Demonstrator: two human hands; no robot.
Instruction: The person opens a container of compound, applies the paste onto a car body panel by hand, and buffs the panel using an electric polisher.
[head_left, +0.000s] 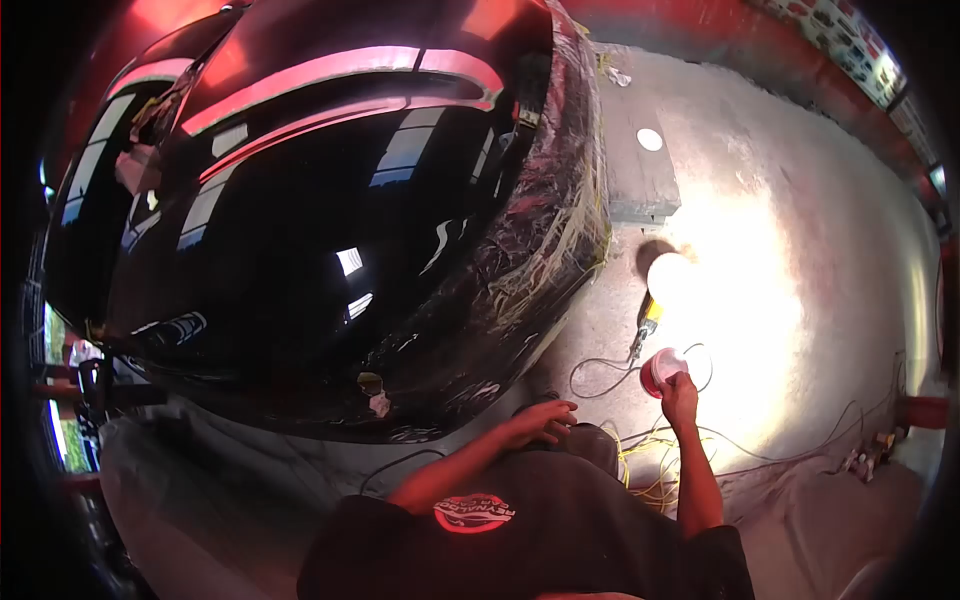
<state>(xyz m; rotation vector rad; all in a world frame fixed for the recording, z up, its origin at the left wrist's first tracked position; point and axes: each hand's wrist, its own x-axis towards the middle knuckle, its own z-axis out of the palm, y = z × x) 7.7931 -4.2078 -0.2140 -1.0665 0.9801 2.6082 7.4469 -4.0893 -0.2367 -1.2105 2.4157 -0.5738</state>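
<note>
My right hand (679, 393) is closed on the edge of a round red container (662, 372) with a pale, translucent-looking top or inside. It is held over the floor, beside a thin cable; its contents cannot be made out. My left hand (541, 422) rests near my knee with its fingers stretched out and holds nothing. Ahead and to the left is a glossy black car body (290, 270), with wrinkled clear plastic film (545, 230) wrapped along its near right side. Neither hand touches the car.
A bright work lamp (672, 280) with a yellow handle (651, 315) lies on the floor. Yellow cord (650, 455) lies coiled near my legs. A flat grey slab (640, 180) bears a white disc (650, 139). Grey sheeting (200, 500) covers the lower left.
</note>
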